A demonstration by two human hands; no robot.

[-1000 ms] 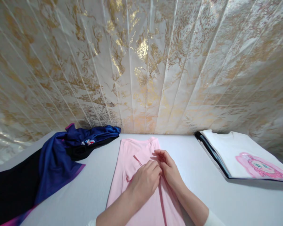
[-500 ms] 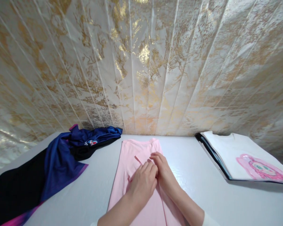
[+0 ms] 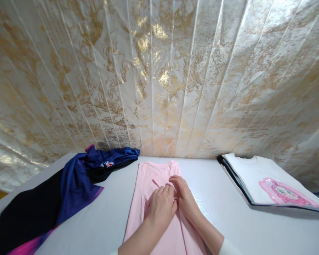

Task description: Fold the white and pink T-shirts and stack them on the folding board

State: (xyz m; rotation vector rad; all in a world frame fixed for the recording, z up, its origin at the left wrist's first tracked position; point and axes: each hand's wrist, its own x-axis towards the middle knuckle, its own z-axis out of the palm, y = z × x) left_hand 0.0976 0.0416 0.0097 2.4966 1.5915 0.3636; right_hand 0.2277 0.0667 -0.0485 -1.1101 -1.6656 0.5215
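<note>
"Fabric first: how should that pink garment point(image 3: 174, 233) handle?"

"Light and soft, I'd judge, limp enough to crease wherever it's pushed, with little risk of breaking. It lies flat on the white table point(image 3: 210, 177), straight ahead of the person, its near end running out of view at the bottom."

"Where would you take hold?"

"By the long side edges, for the cloth as a whole; lifting from the middle would likely just bunch it. The thin pink strip point(image 3: 155, 183) on it looks narrow enough to want a fingertip pinch."

"And the grip?"

"The left hand point(image 3: 162, 203) is over the garment, knuckles up, fingers curled down and their tips hidden. The right hand point(image 3: 185, 198) faces it, touching or nearly so, fingers bent. Something thin and pink shows between them, but whether either hand pinches it, or how far thumb and fingers stand apart, I can't tell."

"Beyond the hands?"

"The garment's top edge. Off to the left, a blue garment point(image 3: 76, 191) lies rumpled with black cloth point(image 3: 32, 212); to the right, a folded white shirt point(image 3: 244, 177) tops a stack. Behind the table rises a gold-patterned covering point(image 3: 164, 113)."
</note>
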